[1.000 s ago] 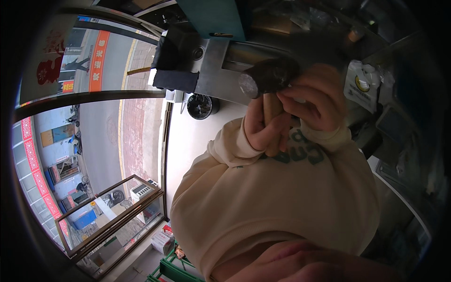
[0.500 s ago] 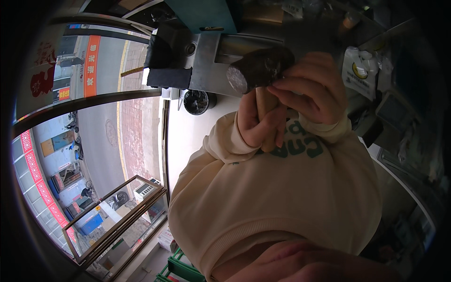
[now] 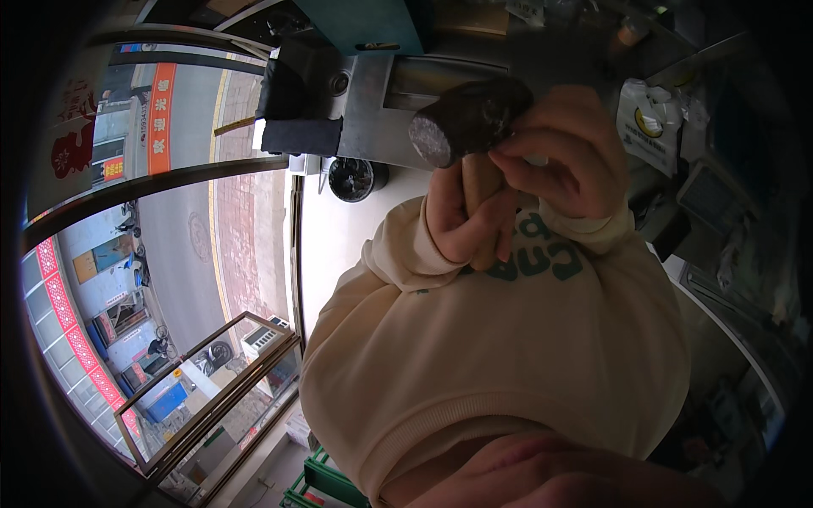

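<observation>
A hammer (image 3: 461, 123) with a heavy dark metal head and a pale wooden handle is held up in front of my chest. Its worn, lighter striking face points to the left. My left hand (image 3: 466, 220) is closed around the handle, below the head. At the right end of the head is my right hand (image 3: 576, 152), its fingers bent, with fingertips against the metal near where the handle joins. The far end of the head is partly hidden behind those fingers.
Beyond the hammer runs a metal counter (image 3: 373, 118) with a dark cloth-like piece (image 3: 302, 136) on its edge. A black bin (image 3: 356, 179) stands below it. Windows with an open sash (image 3: 212, 389) line the left. A white plastic bag (image 3: 648, 123) hangs at right; a green frame (image 3: 326, 483) is at the bottom.
The fingers of my right hand have shifted slightly on the hammer head and curl a little more. My left hand keeps its hold on the handle. The view has moved slightly.
</observation>
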Action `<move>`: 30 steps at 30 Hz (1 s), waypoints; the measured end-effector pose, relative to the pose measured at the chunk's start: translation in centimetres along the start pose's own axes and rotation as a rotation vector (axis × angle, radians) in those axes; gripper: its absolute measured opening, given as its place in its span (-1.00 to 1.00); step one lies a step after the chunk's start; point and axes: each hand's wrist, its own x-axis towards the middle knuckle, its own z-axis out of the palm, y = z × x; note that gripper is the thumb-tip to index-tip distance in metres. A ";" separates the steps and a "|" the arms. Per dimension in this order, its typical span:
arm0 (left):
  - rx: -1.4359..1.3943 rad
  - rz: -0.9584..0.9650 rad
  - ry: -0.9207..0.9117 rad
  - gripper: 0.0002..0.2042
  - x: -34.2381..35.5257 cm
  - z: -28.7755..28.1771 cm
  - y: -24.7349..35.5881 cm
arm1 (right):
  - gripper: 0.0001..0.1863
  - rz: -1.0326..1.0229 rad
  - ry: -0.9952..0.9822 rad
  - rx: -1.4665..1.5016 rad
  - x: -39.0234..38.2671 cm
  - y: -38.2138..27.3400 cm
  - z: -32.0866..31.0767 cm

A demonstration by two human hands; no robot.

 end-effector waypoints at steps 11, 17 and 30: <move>-0.011 -0.024 -0.027 -0.48 0.4 0.0 -0.1 | -0.66 0.135 0.014 0.116 -0.4 0.3 -0.9; -0.083 -0.072 -0.013 -0.51 0.6 0.1 0.4 | -0.72 0.161 0.023 0.246 -0.8 0.9 -1.2; -0.243 -0.110 0.123 -0.60 -0.1 0.5 1.0 | -0.72 0.226 0.019 0.236 -0.5 0.4 -0.3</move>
